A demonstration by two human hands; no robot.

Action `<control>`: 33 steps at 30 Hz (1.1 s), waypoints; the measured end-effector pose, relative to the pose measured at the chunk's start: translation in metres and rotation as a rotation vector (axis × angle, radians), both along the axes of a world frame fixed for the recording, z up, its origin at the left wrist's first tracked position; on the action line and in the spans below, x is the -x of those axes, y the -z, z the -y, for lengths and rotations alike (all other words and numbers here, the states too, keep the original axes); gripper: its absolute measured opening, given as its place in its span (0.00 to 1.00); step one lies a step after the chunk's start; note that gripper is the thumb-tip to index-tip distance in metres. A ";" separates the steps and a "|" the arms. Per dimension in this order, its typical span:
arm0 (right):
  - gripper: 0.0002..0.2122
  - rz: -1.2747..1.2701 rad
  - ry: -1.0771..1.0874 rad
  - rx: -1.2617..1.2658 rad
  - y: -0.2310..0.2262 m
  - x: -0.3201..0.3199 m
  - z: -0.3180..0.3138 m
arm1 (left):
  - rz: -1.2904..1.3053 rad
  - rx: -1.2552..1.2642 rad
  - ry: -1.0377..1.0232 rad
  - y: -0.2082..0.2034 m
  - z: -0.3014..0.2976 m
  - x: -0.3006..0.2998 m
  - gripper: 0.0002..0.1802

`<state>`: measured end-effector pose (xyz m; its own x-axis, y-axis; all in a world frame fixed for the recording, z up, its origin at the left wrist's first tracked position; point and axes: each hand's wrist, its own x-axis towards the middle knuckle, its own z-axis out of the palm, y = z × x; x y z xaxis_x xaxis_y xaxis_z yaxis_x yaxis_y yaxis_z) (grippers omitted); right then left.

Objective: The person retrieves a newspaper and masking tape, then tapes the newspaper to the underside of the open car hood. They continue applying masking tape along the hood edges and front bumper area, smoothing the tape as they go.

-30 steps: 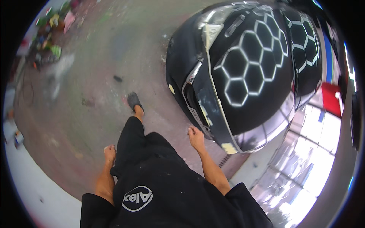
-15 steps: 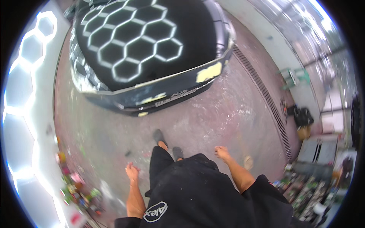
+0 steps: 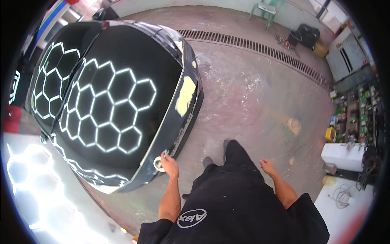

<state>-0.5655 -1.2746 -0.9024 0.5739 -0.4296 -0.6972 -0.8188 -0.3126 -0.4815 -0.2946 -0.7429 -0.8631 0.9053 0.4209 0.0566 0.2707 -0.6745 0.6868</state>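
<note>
In front of me on the left is a car with a glossy black hood [image 3: 134,61] that mirrors honeycomb lights. Its dark front bumper [image 3: 152,152] carries a pale yellow patch [image 3: 186,96]. At the near end of that bumper my left hand [image 3: 170,166] is closed at the edge of a pale ring that looks like a roll of masking tape [image 3: 157,164]. Its fingertips are partly hidden. My right hand [image 3: 267,166] hangs low by my right side, away from the car, its fingers curled with nothing visible in them.
A slotted floor drain [image 3: 252,45] runs across the far side. Beyond it stand a green chair [image 3: 266,9] and a black bag [image 3: 308,34]. Shelves of cluttered supplies [image 3: 357,114] and a white box [image 3: 343,156] line the right. Bright honeycomb lamps [image 3: 36,179] cover the left wall.
My view has turned right, so the car now lies to my left. My left hand has come to the bumper, and the pale ring now shows at its fingers. My right hand stays curled.
</note>
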 end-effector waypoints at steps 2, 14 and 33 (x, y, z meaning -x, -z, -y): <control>0.16 -0.048 0.061 0.076 0.039 0.036 0.011 | 0.110 -0.061 0.106 -0.027 0.052 -0.078 0.22; 0.16 -0.116 0.058 -0.069 0.112 -0.054 0.129 | -0.186 -0.024 0.484 -0.010 0.335 -0.337 0.15; 0.20 0.218 0.087 -0.087 0.017 -1.030 0.517 | -0.234 0.267 0.412 -0.027 0.551 -0.914 0.16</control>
